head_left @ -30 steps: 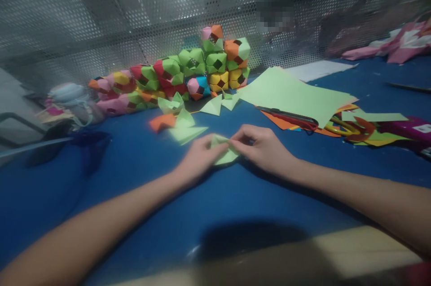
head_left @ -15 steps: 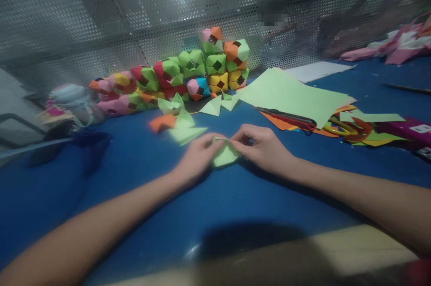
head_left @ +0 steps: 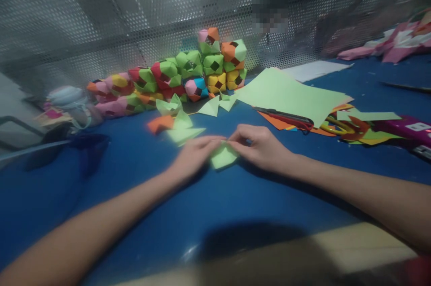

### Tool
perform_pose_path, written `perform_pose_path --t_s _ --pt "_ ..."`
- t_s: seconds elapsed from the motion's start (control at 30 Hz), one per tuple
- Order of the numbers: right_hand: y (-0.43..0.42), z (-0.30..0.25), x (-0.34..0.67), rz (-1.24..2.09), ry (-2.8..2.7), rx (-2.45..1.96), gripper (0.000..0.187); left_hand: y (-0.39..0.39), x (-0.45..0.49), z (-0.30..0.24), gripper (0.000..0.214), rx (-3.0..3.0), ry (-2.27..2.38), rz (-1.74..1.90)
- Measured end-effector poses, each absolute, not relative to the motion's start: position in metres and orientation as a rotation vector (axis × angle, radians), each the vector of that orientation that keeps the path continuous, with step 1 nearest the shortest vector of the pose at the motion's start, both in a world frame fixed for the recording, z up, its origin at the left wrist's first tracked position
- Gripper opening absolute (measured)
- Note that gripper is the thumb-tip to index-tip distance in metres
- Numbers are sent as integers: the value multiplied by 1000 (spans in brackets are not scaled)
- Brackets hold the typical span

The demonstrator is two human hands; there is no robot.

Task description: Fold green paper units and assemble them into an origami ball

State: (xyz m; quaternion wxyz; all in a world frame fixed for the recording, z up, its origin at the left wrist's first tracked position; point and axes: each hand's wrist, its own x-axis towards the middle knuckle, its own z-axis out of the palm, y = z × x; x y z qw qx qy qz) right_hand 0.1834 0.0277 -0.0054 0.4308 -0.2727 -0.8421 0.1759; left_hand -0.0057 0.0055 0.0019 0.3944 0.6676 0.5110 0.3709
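A small folded piece of light green paper (head_left: 223, 157) lies between my hands on the blue table (head_left: 188, 205). My left hand (head_left: 197, 153) pinches its upper left edge, thumb and fingers close together. On the other side, my right hand (head_left: 259, 144) grips the upper right edge between thumb and curled forefinger. The fingertips of both hands nearly meet at the paper's top. Just beyond my left hand are folded green paper pieces (head_left: 185, 134) and an orange one (head_left: 160, 124).
Behind stand stacked origami cubes (head_left: 189, 63) in several colours. At right lie green paper sheets (head_left: 292, 93), a dark and red cutter (head_left: 284, 116), yellow-handled scissors (head_left: 336, 127) and a purple box (head_left: 407, 129). A cup (head_left: 72, 102) stands at left, before perforated metal panels (head_left: 151, 7).
My left fingers have straightened and moved along the paper's top edge towards my right hand. The right hand stays nearly in place. The whole view has shifted slightly.
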Motion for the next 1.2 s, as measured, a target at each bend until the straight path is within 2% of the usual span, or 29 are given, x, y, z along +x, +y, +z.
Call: perform_pose_path --t_s 0.13,0.37,0.57,0.7,1.03,1.2 --pt "29 -5 185 360 -2124 -617 17 3 -6 4 26 1716 1376 998" --pt "32 -4 186 464 -2046 -858 14 8 -8 -5 27 1567 1382 1221" --pt "35 -8 186 380 -2100 -729 16 6 -7 -3 25 1662 1393 1070" --pt "33 -8 185 446 -2081 -741 17 4 -5 -1 23 1694 1412 1026" --pt "25 2 179 697 -2048 -1111 26 8 -10 -7 25 1622 1492 1163" --pt "26 -3 176 649 -2092 -1134 16 10 -9 -8 21 1623 1453 1138"
